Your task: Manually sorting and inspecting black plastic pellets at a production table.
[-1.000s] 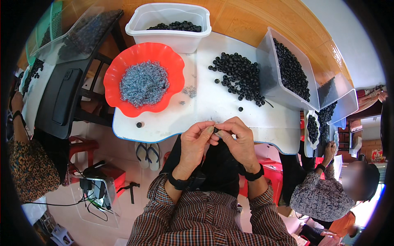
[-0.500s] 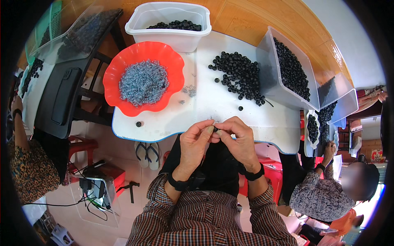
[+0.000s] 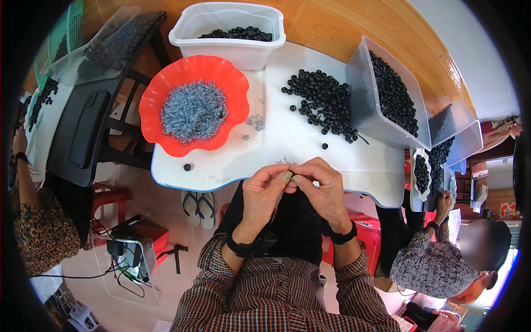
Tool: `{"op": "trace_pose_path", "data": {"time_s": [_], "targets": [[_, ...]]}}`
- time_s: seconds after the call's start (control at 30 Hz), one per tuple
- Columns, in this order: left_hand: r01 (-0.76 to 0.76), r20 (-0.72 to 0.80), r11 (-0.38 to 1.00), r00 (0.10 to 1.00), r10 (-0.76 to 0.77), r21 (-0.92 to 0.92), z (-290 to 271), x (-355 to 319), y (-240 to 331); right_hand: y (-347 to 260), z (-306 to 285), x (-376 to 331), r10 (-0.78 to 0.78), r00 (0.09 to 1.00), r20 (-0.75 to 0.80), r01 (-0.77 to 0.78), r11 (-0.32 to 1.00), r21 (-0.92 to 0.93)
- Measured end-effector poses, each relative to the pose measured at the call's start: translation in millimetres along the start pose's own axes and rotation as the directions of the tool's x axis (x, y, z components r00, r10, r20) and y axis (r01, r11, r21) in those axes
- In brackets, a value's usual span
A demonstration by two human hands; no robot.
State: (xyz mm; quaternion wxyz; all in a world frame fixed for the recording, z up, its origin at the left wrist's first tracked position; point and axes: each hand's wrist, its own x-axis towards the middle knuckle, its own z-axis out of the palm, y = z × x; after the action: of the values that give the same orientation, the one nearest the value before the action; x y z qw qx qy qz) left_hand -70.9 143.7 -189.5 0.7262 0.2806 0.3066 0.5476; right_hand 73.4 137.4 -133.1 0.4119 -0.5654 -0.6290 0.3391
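Two hands pinching a small part at the near edge of the surface.
The left hand [image 3: 264, 193] and right hand [image 3: 323, 191] meet fingertip to fingertip, closed on a tiny part [image 3: 291, 178], too small to identify; black beads [image 3: 323, 102] lie beyond, near the far edge of the white surface [image 3: 287, 149].

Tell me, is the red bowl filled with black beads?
No, the red bowl holds small grey pieces; the black beads lie loose on the white table.
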Motion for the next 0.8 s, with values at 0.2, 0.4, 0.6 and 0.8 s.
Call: {"op": "trace_pose_path", "data": {"time_s": [0.2, 0.4, 0.6, 0.8], "targets": [[0.021, -0.003, 1.000, 1.000, -0.021, 0.008, 0.8, 0.8, 1.4, -2.9, -2.1, -0.5, 0.025, 0.999, 0.031, -0.024, 0.999, -0.028], [0.012, -0.015, 1.000, 1.000, -0.012, 0.014, 2.5, 0.3, -0.4, -1.4, 0.9, -6.5, 0.148, 0.989, 0.011, -0.149, 0.986, 0.070], [0.009, -0.001, 0.999, 1.000, -0.009, 0.036, 2.9, -1.0, 0.6, 1.5, 2.7, -11.3, 0.307, 0.952, 0.012, -0.298, 0.911, 0.285], [0.000, -0.026, 1.000, 1.000, 0.000, 0.020, 2.3, -2.5, 0.9, -0.4, 7.6, -15.7, 0.161, 0.985, -0.062, -0.149, 0.975, 0.162]]}}
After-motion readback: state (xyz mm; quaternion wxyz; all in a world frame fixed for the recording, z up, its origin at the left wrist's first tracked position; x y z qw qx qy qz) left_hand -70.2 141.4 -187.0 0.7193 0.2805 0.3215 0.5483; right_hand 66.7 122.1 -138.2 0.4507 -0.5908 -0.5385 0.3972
